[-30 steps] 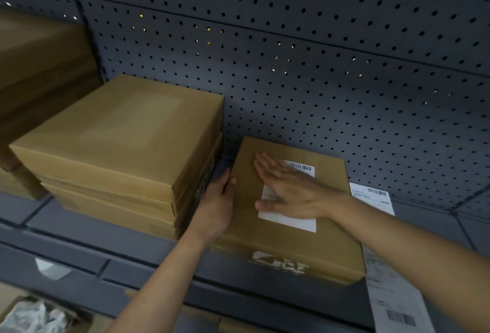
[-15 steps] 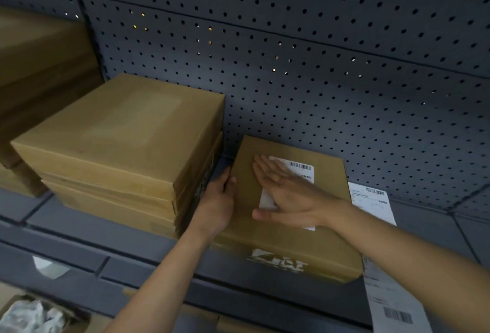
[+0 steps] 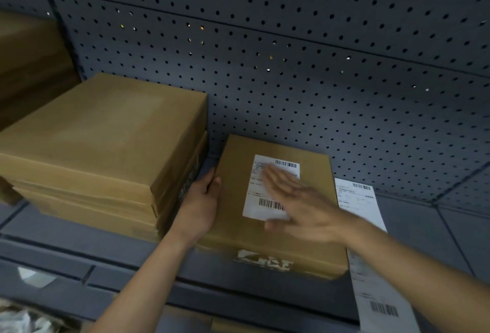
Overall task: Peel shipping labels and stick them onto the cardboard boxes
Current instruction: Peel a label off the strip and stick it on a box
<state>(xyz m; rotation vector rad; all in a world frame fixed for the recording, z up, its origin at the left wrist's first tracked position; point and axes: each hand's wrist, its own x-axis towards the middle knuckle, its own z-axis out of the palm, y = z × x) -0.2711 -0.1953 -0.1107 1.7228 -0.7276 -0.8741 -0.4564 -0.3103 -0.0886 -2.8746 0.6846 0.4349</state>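
Dark grey pegboard (image 3: pixel 318 67) all across the back, grey metal shelf (image 3: pixel 429 229) underneath. Had one flat cardboard box (image 3: pixel 233 168) lying on that shelf, pushed back near the pegboard, with a scuffed whitish torn patch (image 3: pixel 262 262) on the front face. Already wore a white label (image 3: pixel 258 194) on top, with one barcode at the far edge and another nearer the front (print way too small to read).

Gripped along its left edge by the left hand (image 3: pixel 198 208): thumb hooked over the top, fingers curled down the side into the gap next to a stack of boxes (image 3: pixel 92 141). Same brown as the lone one, piled three or so high and clearly taller.

Over the right part of the label: right hand (image 3: pixel 299 205), palm down, fingers straight and close together, holding nothing. Came out smeared with blur, so couldn't tell whether pressed onto the paper or just skimming above it.

Just right of the box, touching or nearly touching its side: a long white strip of labels (image 3: pixel 358 205), flat on the shelf and running off the front edge toward the camera.

Also caught more brown boxes (image 3: pixel 26 67) at the far left and some crumpled pale stuff (image 3: pixel 21 319) in the bottom-left corner, too blurry to name.
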